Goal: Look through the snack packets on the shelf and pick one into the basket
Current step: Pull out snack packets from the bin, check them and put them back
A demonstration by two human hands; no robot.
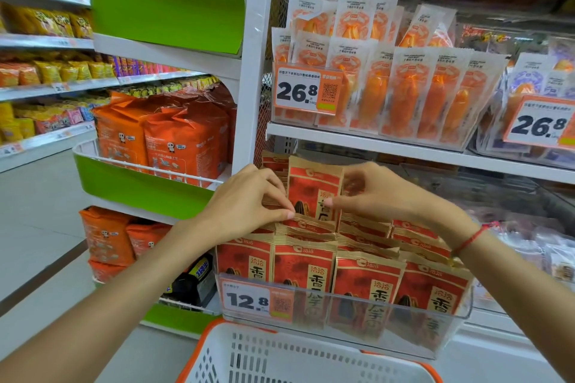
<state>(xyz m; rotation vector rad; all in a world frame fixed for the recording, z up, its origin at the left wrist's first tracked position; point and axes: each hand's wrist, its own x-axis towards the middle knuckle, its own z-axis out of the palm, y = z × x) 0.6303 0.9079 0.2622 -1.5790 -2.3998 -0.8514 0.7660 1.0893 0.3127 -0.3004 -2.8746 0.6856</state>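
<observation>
Red and tan sunflower seed packets [357, 277] stand in rows in a clear bin [348, 329] on the lower shelf, priced 12.8. One packet [312, 190] stands upright above the others at the back. My left hand [245, 205] pinches the top edges of packets on its left side. My right hand [379, 193] pinches the raised packet's right edge, thumb pointing left. A white basket with an orange rim [298, 357] sits below the bin at the bottom of the view; it looks empty.
Orange crab-stick packets [404, 84] fill the shelf above, tagged 26.8. A white post [255, 56] divides this shelf from green-fronted racks [146, 190] of orange bags on the left. The aisle floor [34, 227] runs along the far left.
</observation>
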